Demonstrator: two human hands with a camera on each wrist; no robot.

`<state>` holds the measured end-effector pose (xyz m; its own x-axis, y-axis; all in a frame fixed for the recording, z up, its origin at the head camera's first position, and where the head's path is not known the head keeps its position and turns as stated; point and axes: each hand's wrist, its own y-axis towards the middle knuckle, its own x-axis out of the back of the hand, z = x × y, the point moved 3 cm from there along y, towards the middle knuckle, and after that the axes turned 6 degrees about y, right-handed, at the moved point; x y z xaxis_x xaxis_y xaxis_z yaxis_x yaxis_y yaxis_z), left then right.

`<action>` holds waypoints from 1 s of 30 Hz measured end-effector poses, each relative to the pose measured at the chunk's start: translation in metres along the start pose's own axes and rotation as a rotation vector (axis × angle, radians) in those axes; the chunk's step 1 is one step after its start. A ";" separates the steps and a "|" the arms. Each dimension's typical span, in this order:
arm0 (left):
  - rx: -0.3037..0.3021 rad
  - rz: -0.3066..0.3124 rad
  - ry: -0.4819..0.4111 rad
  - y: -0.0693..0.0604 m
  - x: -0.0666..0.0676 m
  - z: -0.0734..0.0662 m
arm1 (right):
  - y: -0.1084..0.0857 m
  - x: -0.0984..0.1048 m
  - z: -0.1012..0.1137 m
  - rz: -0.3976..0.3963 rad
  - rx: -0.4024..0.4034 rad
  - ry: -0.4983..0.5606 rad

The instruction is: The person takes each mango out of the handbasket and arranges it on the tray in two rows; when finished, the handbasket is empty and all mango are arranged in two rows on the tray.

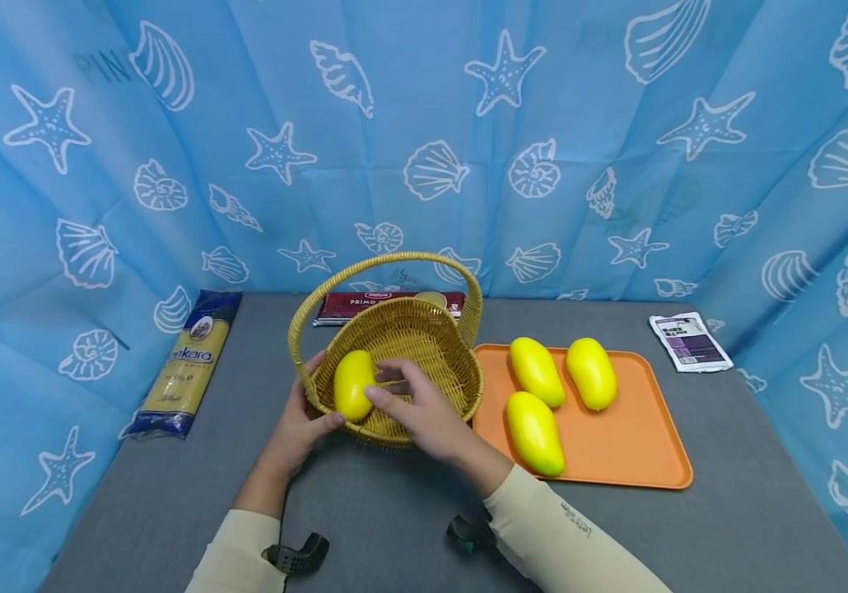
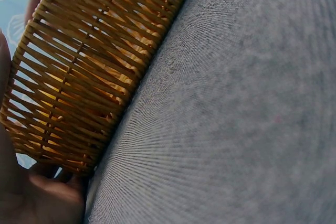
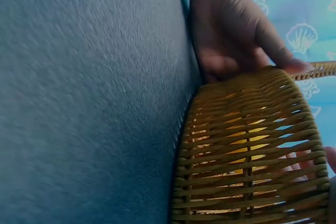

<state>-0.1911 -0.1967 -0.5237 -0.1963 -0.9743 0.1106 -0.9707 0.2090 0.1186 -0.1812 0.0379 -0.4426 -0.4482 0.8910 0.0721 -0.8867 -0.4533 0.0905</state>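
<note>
A yellow mango (image 1: 354, 384) rests in the wicker basket (image 1: 403, 317), by its left side. The right hand (image 1: 427, 412) is beside it, fingers apart; whether they touch it is unclear. The left hand (image 1: 294, 432) grips the rim. A nudge could roll the mango. From above, the basket hides most left fingers and part of a maroon packet (image 1: 351, 306).

Looks like some kinda makeshift filming booth tbh, since a blue seashell-print curtain (image 1: 424, 91) closes in the back and both sides of the gray tabletop (image 1: 750, 511) and there are black wrist cameras (image 1: 304, 557) strapped on.
</note>
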 end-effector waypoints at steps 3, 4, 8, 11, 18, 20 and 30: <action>-0.004 0.005 0.003 -0.001 0.001 0.000 | 0.010 -0.002 -0.005 -0.004 -0.027 -0.060; -0.003 0.006 0.003 -0.001 0.001 -0.001 | 0.014 -0.003 -0.007 -0.007 -0.043 -0.082; 0.006 0.008 0.007 -0.001 0.001 -0.001 | 0.026 -0.006 -0.016 -0.012 -0.141 -0.143; 0.012 0.011 0.007 -0.001 0.001 0.000 | 0.033 -0.008 -0.021 0.002 -0.214 -0.168; 0.003 0.020 -0.004 0.000 0.002 -0.001 | 0.042 -0.010 -0.025 0.101 -0.252 -0.209; -0.008 0.025 -0.010 0.000 0.001 -0.002 | 0.043 -0.011 -0.026 0.133 -0.252 -0.213; -0.011 0.025 -0.024 0.000 0.000 -0.003 | 0.043 -0.009 -0.027 0.169 -0.252 -0.245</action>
<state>-0.1909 -0.1961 -0.5210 -0.2235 -0.9705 0.0900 -0.9639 0.2337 0.1274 -0.2181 0.0113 -0.4662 -0.5767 0.7587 0.3029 -0.8166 -0.5459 -0.1873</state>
